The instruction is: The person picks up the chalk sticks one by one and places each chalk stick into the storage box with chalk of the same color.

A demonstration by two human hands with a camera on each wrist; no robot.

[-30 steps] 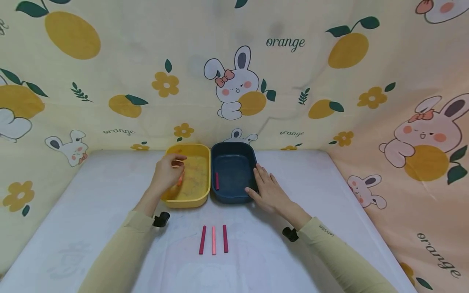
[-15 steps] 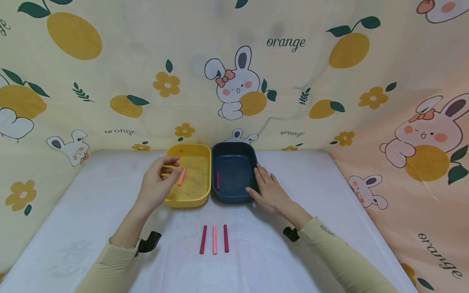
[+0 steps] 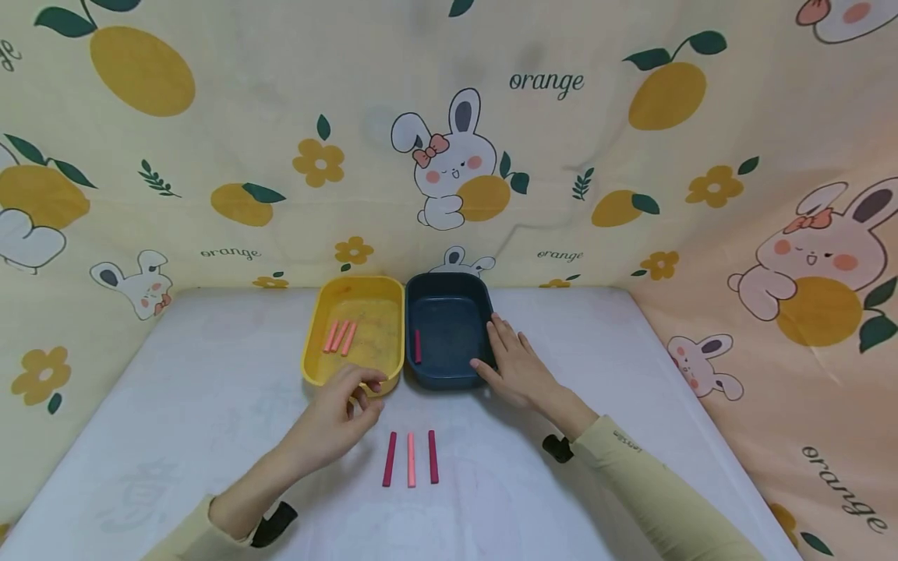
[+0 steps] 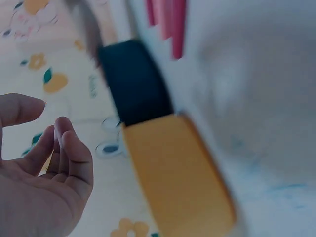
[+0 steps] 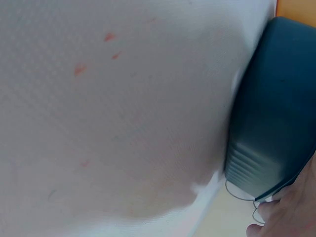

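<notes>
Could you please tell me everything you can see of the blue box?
The blue box is dark, rectangular with rounded corners, open-topped and plastic-looking, with ridges on its outer wall. It stands upright on the white table, right beside the yellow box. One dark red stick lies inside, near its left wall. The right hand touches its right side.

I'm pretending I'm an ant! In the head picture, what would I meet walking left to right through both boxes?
Three pink sticks in the yellow box, one dark red stick in the dark blue box, then the right hand at its edge.
</notes>
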